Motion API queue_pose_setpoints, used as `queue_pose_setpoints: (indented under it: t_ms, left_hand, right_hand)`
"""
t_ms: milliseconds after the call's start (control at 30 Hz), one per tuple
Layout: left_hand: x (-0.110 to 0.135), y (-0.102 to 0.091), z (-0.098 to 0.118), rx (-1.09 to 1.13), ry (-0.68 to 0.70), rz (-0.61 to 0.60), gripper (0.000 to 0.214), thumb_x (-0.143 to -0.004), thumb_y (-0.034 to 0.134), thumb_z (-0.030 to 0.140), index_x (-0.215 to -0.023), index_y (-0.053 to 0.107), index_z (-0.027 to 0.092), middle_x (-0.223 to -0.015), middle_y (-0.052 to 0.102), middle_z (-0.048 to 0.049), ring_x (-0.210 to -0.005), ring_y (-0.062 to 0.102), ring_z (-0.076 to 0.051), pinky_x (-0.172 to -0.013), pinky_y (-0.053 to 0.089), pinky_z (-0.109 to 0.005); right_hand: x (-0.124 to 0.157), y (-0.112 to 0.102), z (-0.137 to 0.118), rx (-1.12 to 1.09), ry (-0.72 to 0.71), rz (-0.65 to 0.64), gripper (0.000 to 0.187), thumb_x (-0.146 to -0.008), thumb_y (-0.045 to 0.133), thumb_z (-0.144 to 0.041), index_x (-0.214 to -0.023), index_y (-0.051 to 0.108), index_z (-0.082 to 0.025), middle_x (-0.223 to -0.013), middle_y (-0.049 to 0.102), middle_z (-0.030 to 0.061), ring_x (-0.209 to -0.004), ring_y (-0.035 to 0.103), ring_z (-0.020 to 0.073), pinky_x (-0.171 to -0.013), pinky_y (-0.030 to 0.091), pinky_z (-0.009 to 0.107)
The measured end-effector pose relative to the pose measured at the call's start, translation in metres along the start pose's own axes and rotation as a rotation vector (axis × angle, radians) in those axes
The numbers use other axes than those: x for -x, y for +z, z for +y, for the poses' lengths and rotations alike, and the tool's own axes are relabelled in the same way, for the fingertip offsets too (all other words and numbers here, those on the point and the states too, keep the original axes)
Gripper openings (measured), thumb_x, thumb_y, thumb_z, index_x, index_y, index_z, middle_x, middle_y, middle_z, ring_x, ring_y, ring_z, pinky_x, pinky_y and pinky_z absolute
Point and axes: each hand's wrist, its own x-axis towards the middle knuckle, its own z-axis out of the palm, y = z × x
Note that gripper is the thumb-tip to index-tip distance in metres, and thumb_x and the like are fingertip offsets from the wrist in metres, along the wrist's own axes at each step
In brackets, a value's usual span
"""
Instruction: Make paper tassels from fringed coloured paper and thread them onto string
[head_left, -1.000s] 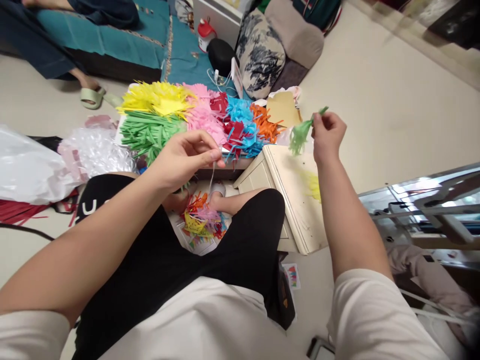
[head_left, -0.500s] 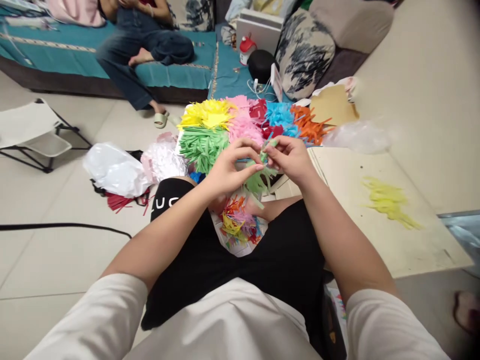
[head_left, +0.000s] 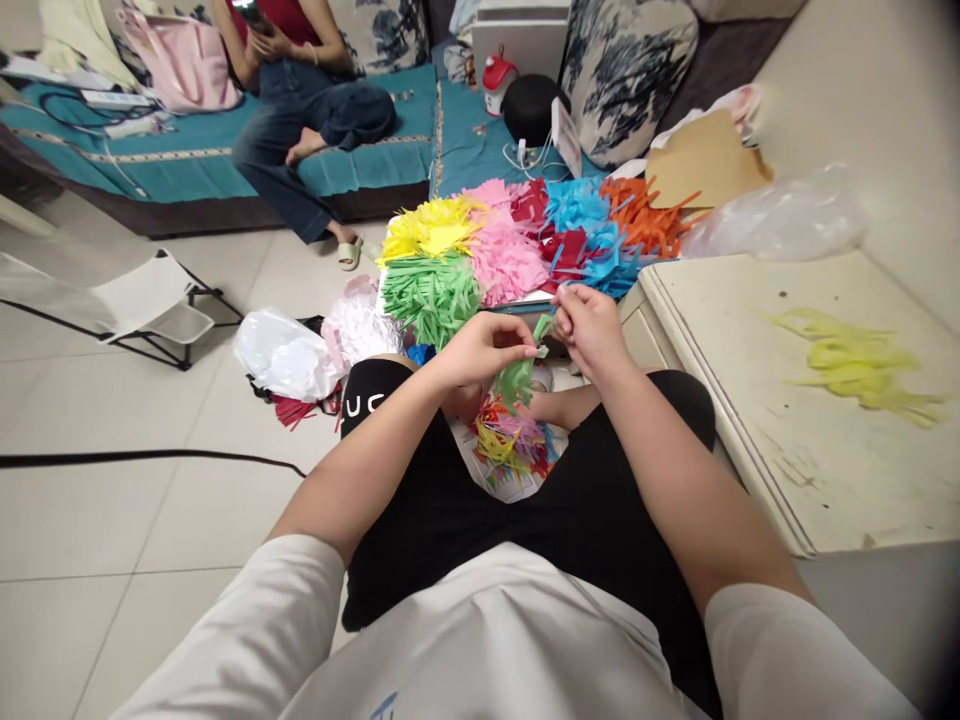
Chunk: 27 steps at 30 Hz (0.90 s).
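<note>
- Left, floor: folding stool (head_left: 146, 300), pale seat, dark legs; black cable (head_left: 150, 459) running across the tiles nearer in.
- Far left, sofa: pink bag (head_left: 187, 70) on the teal cover; to its right a seated person (head_left: 315, 110) with a phone, one slipper (head_left: 349, 252) at the sofa's foot.
- Left of centre, floor: white plastic bag (head_left: 281, 352), red strips (head_left: 294, 411) showing under its near edge; shiny crumpled wrapping (head_left: 367, 322) just right of it.
- Centre, beyond the knees: fringed paper in colour groups, side by side. Yellow bundle (head_left: 431, 228) far, green bundle (head_left: 431, 297) near; then pink bundle (head_left: 511, 258), dark red, blue bundle (head_left: 581, 205), orange bundle (head_left: 649, 213) at the right end.
- Centre, near: left hand (head_left: 491, 352) pinching a green tassel (head_left: 515, 384) between thumb and fingers, fringe hanging down above the lap gap.
- Below it, between the legs: heap of mixed-colour tassels (head_left: 506, 442).
- Right hand (head_left: 589, 328) just right of the green tassel: fingers curled in, tips narrow, by its upper end. Cannot tell whether they grip it.
- Right: cream table (head_left: 757, 430), yellow tassels (head_left: 862, 365) lying flat on top; clear plastic bag (head_left: 780, 220) beyond its far edge, brown card (head_left: 705, 165) farther still.
</note>
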Motion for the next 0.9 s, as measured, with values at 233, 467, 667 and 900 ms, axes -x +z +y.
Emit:
queue_pose_setpoints:
  t_ms: [233, 467, 667, 900]
  left_hand:
    - [-0.001, 0.000, -0.007, 0.194, -0.011, 0.075, 0.054, -0.064, 0.112, 0.056, -0.081, 0.080, 0.016, -0.080, 0.075, -0.0024, -0.075, 0.067, -0.013, -0.077, 0.055, -0.029]
    - [-0.002, -0.002, -0.005, 0.263, -0.037, 0.078, 0.057, -0.057, 0.115, 0.057, -0.080, 0.080, 0.017, -0.082, 0.076, -0.0012, -0.077, 0.068, -0.012, -0.081, 0.057, -0.028]
    - [-0.003, 0.000, -0.007, 0.161, 0.057, 0.167, 0.054, -0.060, 0.113, 0.056, -0.078, 0.081, 0.017, -0.086, 0.079, -0.0040, -0.085, 0.072, -0.015, -0.086, 0.059, -0.030]
    - [-0.004, 0.003, -0.011, 0.091, 0.017, 0.320, 0.059, -0.061, 0.110, 0.063, -0.079, 0.081, 0.015, -0.076, 0.078, -0.0037, -0.071, 0.069, -0.013, -0.071, 0.053, -0.026]
  right_hand:
    - [0.008, -0.008, -0.018, -0.040, 0.027, -0.127, 0.058, -0.073, 0.101, -0.072, -0.093, 0.075, -0.024, -0.068, 0.059, -0.0040, -0.052, 0.041, 0.0091, -0.050, 0.032, 0.027]
    - [0.019, 0.007, -0.006, 0.053, -0.012, -0.202, 0.059, -0.068, 0.106, -0.070, -0.079, 0.072, -0.023, -0.069, 0.061, -0.0020, -0.058, 0.047, 0.0117, -0.054, 0.035, 0.027]
    - [0.019, 0.010, -0.005, 0.277, -0.183, -0.151, 0.045, -0.078, 0.098, -0.062, -0.076, 0.076, -0.023, -0.076, 0.070, 0.0024, -0.071, 0.058, 0.0183, -0.068, 0.050, 0.033]
    - [0.020, 0.012, 0.002, 0.163, -0.140, -0.102, 0.035, -0.083, 0.095, -0.056, -0.092, 0.084, -0.024, -0.077, 0.068, 0.0011, -0.067, 0.053, 0.0159, -0.063, 0.043, 0.031]
